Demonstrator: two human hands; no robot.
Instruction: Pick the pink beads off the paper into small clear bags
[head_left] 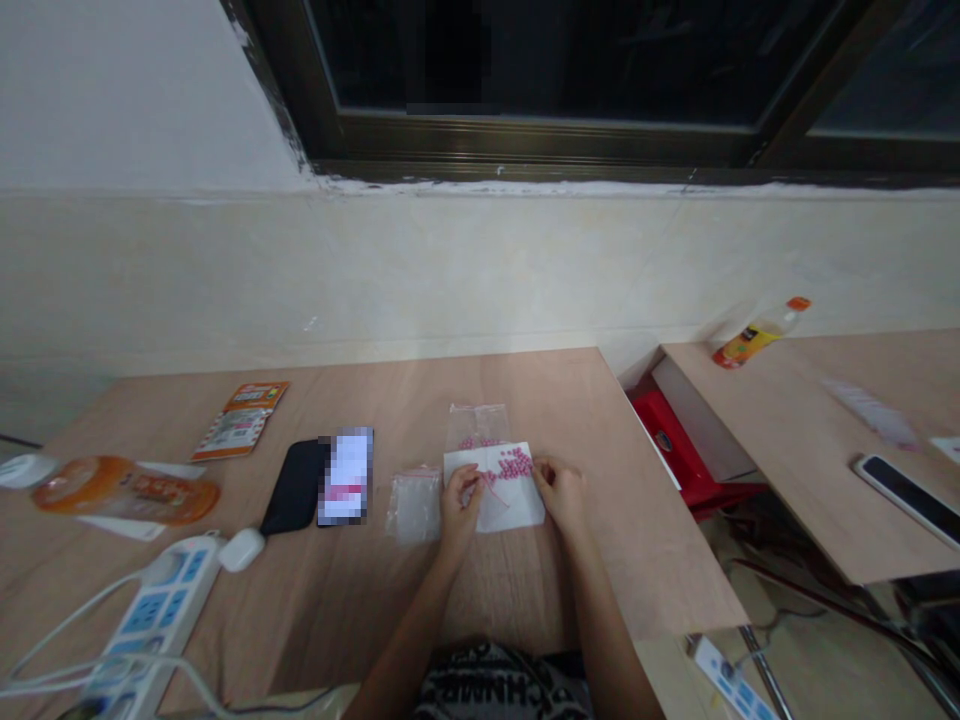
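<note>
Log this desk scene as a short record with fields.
Left hand: fingers on the white sheet
Right hand: on the sheet's right side, beside the pink beads
Nearby: clear zip bag above the sheet; second clear zip bag to its left
Surface: wood-toned table
Also on table: phone, power strip, white earbud case

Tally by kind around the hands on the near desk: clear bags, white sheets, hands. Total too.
Clear zip bags: 2
White sheet: 1
Hands, left hand and right hand: 2
Total: 5
</note>
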